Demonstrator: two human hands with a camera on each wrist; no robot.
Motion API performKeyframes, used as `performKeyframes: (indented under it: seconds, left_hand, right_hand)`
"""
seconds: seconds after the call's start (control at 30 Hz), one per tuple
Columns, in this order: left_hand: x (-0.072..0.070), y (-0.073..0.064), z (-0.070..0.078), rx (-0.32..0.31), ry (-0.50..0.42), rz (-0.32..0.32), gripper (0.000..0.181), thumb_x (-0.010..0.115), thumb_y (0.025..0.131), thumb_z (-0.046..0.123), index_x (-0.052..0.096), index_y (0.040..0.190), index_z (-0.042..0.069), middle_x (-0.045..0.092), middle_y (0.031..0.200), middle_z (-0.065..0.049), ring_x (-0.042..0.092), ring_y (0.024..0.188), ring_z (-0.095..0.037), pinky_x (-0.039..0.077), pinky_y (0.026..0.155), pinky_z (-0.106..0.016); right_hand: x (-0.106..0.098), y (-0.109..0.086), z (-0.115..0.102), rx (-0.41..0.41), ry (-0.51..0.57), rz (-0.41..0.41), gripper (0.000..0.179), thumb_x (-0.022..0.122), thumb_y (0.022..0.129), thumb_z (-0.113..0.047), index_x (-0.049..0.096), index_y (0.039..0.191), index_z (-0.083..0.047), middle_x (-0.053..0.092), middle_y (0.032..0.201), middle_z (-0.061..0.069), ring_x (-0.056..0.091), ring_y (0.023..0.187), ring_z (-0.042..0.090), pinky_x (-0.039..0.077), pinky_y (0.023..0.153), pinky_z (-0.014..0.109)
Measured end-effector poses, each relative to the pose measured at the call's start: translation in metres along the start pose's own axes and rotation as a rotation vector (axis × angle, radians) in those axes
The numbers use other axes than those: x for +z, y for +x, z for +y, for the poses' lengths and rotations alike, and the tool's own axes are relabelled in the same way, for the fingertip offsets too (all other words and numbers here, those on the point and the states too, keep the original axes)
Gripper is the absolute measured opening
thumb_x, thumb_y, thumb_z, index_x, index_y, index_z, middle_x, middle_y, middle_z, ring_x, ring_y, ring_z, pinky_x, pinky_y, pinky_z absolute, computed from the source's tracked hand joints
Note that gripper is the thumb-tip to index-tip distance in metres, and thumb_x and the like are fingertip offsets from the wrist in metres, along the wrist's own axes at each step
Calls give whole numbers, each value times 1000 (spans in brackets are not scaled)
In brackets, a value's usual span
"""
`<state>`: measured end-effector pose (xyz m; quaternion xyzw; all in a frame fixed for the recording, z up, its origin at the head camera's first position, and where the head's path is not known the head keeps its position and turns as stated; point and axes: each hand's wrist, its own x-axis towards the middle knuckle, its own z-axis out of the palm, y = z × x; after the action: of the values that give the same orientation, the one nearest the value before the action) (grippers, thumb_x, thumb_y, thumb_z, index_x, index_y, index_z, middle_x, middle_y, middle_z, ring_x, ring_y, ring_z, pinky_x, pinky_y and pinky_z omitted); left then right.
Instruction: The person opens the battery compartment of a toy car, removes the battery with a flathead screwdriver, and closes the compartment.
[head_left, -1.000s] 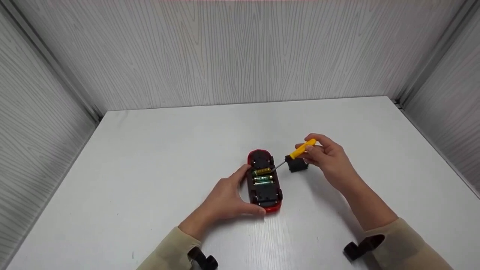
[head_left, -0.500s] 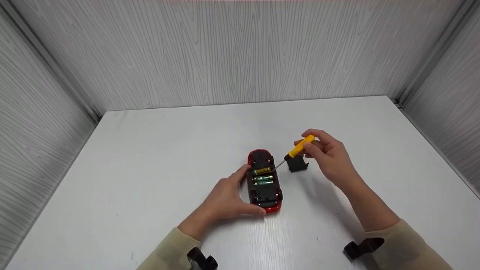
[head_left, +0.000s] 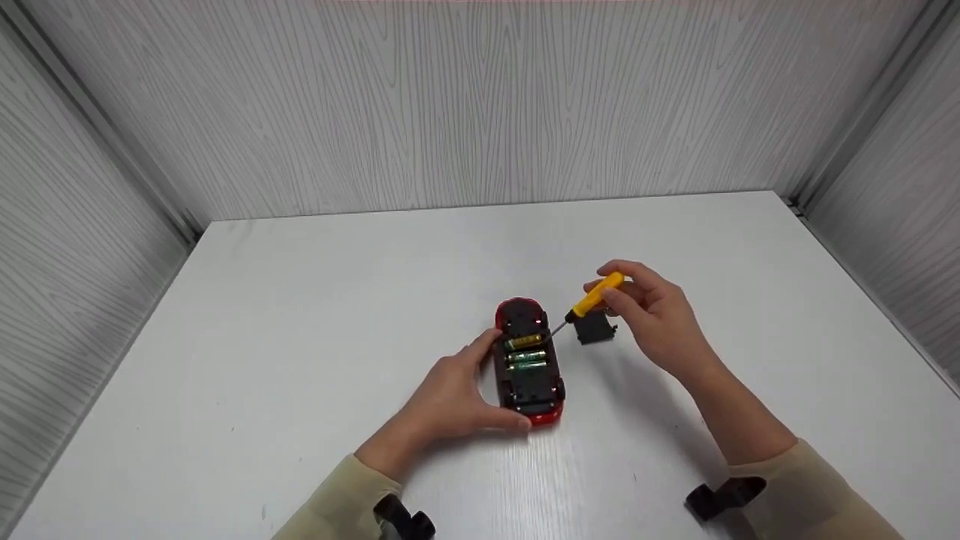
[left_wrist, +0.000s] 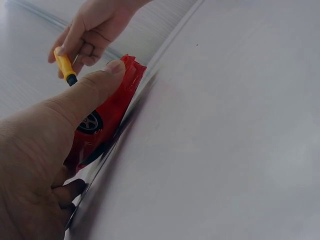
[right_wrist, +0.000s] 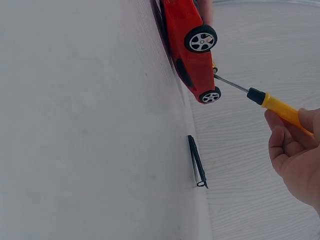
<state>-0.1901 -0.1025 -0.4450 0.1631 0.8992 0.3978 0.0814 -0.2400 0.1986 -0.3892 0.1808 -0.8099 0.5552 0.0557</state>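
A red toy car (head_left: 534, 386) lies upside down on the white table, its black underside facing up. Several batteries (head_left: 526, 357) show in its uncovered compartment; the far one, gold and green, sits tilted. My left hand (head_left: 457, 397) grips the car from the left, thumb at the near end and fingers along the far side. In my right hand (head_left: 660, 322) I hold a screwdriver (head_left: 598, 295) by its yellow handle. Its metal shaft slants down to the left, with the tip at the right end of the gold battery. In the right wrist view the screwdriver (right_wrist: 282, 109) reaches the car's upturned edge.
A black battery cover (head_left: 595, 328) lies on the table just right of the car, partly under the right hand's fingers in the head view. Pale wood-grain panels (head_left: 480, 105) stand around the back and sides of the table.
My right hand has shifted slightly left and up with the screwdriver, its tip staying at the gold battery's end. The left hand and the car have kept their place.
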Motion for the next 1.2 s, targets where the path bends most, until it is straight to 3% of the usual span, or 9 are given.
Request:
performKeyframes:
  seconds: [0.37, 0.53, 0.93, 1.2]
  left_hand:
    - [1, 0, 0, 22, -8, 11, 131, 94, 60, 70, 33, 167, 25, 50, 160, 0, 45, 146, -15, 37, 121, -40]
    - [1, 1, 0, 29, -2, 12, 132, 94, 60, 72, 34, 167, 24, 50, 160, 0, 46, 146, -15, 37, 121, -40]
    - [1, 0, 0, 34, -11, 13, 133, 96, 59, 69, 33, 167, 24, 50, 160, -2, 46, 146, -15, 36, 121, -40]
    - [2, 1, 1, 45, -11, 17, 132, 96, 60, 69, 34, 167, 24, 53, 157, -1, 49, 142, -15, 39, 119, -40]
  right_hand:
    - [0, -1, 1, -12, 77, -8, 24, 62, 109, -12, 64, 133, -6, 75, 123, 15, 74, 105, 23, 60, 92, 30]
    - [2, -3, -6, -32, 10, -13, 23, 62, 109, -14, 66, 131, -11, 75, 123, 12, 75, 104, 24, 60, 93, 32]
    - [11, -10, -20, -106, -122, -12, 20, 66, 107, -16, 71, 126, -16, 78, 118, -2, 74, 106, 13, 56, 94, 22]
    - [13, -11, -20, -135, -153, -1, 20, 67, 106, -17, 72, 125, -20, 78, 116, -6, 74, 106, 14, 57, 92, 20]
